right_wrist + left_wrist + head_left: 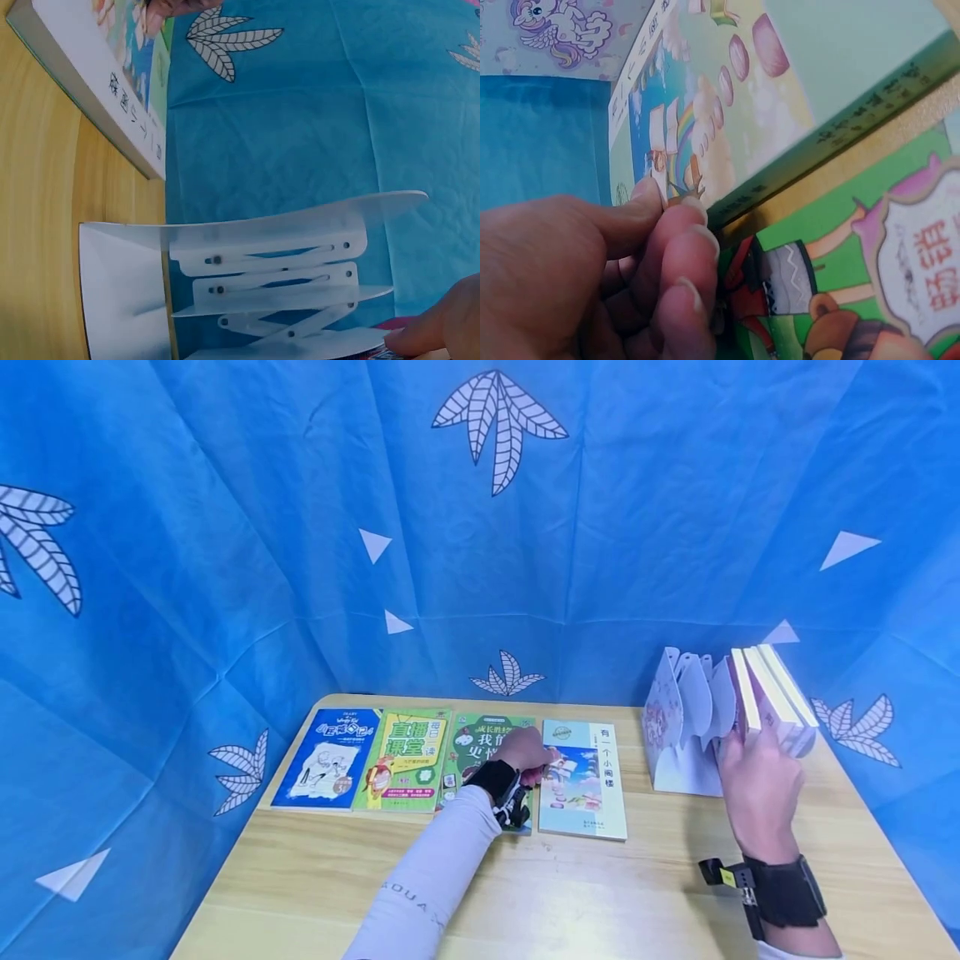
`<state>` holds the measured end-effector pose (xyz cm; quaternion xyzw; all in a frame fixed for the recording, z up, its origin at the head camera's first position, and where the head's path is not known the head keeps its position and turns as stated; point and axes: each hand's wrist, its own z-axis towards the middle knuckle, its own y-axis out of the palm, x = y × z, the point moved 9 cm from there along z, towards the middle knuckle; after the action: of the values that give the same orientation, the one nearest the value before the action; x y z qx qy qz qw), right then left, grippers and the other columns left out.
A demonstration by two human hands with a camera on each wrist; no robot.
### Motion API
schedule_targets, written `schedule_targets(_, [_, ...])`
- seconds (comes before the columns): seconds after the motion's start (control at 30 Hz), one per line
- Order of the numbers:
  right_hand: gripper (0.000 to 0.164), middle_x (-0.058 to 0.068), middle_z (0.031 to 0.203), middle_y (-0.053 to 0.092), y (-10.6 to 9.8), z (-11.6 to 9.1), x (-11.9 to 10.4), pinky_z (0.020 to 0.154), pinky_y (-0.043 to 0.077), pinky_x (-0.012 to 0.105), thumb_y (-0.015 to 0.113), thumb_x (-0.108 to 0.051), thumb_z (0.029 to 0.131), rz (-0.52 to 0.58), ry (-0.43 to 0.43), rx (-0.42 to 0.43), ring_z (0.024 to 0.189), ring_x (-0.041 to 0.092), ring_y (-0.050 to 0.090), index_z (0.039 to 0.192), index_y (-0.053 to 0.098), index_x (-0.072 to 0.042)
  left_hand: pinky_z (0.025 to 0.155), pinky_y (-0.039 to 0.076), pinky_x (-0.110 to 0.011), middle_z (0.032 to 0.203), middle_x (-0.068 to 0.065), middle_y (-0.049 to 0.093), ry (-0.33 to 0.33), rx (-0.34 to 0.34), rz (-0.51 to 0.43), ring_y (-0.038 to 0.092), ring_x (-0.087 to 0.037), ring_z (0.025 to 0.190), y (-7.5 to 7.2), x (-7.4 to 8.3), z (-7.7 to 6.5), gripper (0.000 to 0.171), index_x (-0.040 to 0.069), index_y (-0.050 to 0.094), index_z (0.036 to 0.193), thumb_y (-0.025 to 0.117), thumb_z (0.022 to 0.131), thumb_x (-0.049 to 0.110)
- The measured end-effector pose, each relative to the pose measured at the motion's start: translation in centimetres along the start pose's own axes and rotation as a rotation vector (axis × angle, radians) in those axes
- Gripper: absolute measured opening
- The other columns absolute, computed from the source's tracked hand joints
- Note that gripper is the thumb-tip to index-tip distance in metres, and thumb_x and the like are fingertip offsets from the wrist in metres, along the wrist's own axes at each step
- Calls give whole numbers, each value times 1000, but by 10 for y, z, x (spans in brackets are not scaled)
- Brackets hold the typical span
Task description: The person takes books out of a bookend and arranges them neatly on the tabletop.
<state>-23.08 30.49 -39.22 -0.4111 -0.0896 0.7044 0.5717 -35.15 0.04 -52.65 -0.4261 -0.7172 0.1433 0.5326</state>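
My left hand (525,756) is at the left edge of a pale blue-green book (611,822) lying flat, its cover showing a sky scene. In the left wrist view, the thumb presses on that cover while the other fingers curl at the book's edge, pinching it. At the right, my right hand (761,789) grips several upright books (772,693) near their lower front. These stand at the right of a white folding bookend (682,768) with a printed outer panel. The right thumb (424,334) lies by the bookend's divider; the other right fingers are hidden.
Left of the pale book lie a green book (465,735), a yellow-green book (401,760) and a blue book (322,760) in a row. The left forearm crosses the front of the wooden table (300,877). A blue curtain (480,568) hangs behind.
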Motion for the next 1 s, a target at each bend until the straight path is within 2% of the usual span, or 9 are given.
schedule_targets(0.07, [23, 28, 57, 57, -1, 1, 0, 37, 28, 37, 62, 0, 96, 3, -23, 3, 40, 34, 46, 107, 65, 20, 37, 45, -23, 48, -3, 56, 23, 26, 22, 52, -12, 37, -1, 1, -1, 44, -1, 73, 68, 67, 102, 27])
schedule_targets(0.17, [22, 27, 54, 54, -3, 2, 1, 38, 26, 34, 59, 2, 96, 8, -42, 9, 38, 32, 44, 80, 61, 17, 42, 43, -23, 46, 0, 50, 81, 109, 131, 49, -12, 40, -4, 4, 0, 49, 7, 63, 58, 69, 100, 31])
schedule_targets(0.33, [22, 24, 52, 51, -8, 2, 1, 41, 20, 26, 56, 4, 94, 14, -80, 33, 39, 17, 32, 73, 56, 11, 46, 27, -24, 52, 5, 28, 165, 299, 383, 35, -11, 46, -14, 16, 1, 57, 18, 39, 57, 78, 92, 41])
schedule_targets(0.47, [33, 11, 46, 39, -15, 0, 0, 40, 16, 24, 57, 3, 95, 19, -102, 53, 41, 0, 19, 64, 47, 1, 45, 26, -23, 54, 6, 30, 198, 367, 474, 36, -10, 48, -19, 22, -1, 52, 16, 46, 61, 83, 87, 42])
schedule_targets(0.57, [40, 8, 44, 36, -22, -1, -1, 39, 15, 23, 57, 1, 98, 29, -99, 64, 42, -5, 15, 60, 43, -4, 45, 32, -22, 58, 6, 44, 251, 381, 496, 42, -10, 50, -20, 27, -4, 37, 14, 58, 72, 83, 88, 36])
schedule_targets(0.67, [35, 23, 50, 52, -31, -4, -3, 37, 16, 21, 56, -1, 101, 44, -91, 63, 36, 6, 30, 66, 50, 4, 50, 44, -22, 72, 1, 64, 321, 382, 475, 51, -9, 56, -19, 29, -9, 26, 11, 68, 93, 82, 89, 33])
schedule_targets(0.77, [25, 39, 81, 70, -41, -5, -6, 37, 20, 14, 57, -3, 102, 62, -76, 57, 44, 41, 60, 94, 63, 19, 67, 59, -25, 99, -7, 77, 377, 389, 424, 62, -13, 65, -19, 31, -16, 37, 7, 70, 116, 79, 92, 33])
schedule_targets(0.87, [30, 43, 106, 67, -52, -6, -10, 40, 28, 8, 58, -2, 101, 75, -70, 68, 73, 60, 68, 122, 62, 19, 92, 62, -32, 125, -11, 75, 405, 406, 377, 73, -19, 92, -21, 34, -24, 52, 8, 64, 136, 77, 94, 35])
schedule_targets(1.0, [27, 42, 105, 68, -68, -6, -16, 43, 32, 7, 60, -3, 101, 64, -79, 93, 75, 61, 68, 116, 64, 19, 110, 55, -39, 146, -11, 64, 422, 412, 302, 65, -26, 130, -25, 39, -38, 62, 11, 55, 147, 77, 94, 36])
